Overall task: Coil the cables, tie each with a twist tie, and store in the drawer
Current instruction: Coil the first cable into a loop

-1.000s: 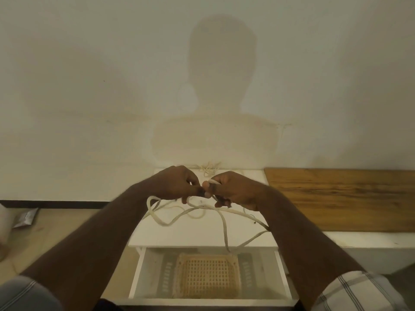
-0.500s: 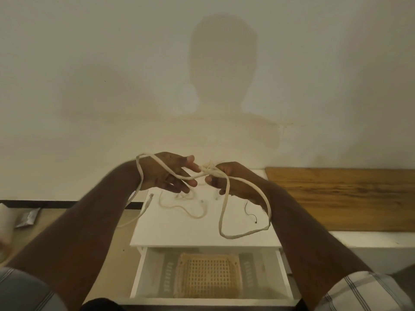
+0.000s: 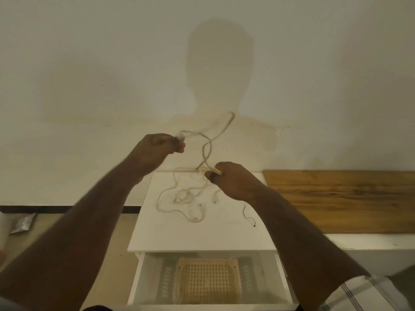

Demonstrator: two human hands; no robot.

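White bench [image 3: 202, 234] | we coil cable [image 3: 207, 151]: left hand [image 3: 157, 149], right hand [image 3: 231, 178] both pinch it | next: wind another loop

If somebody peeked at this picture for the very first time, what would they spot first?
Probably the two hands raised in the middle: the left hand and the right hand each pinch the same pale cable, which loops up between them in front of the wall. Next, the tangle of loose cables on the white table, and the open drawer below with a woven basket inside.
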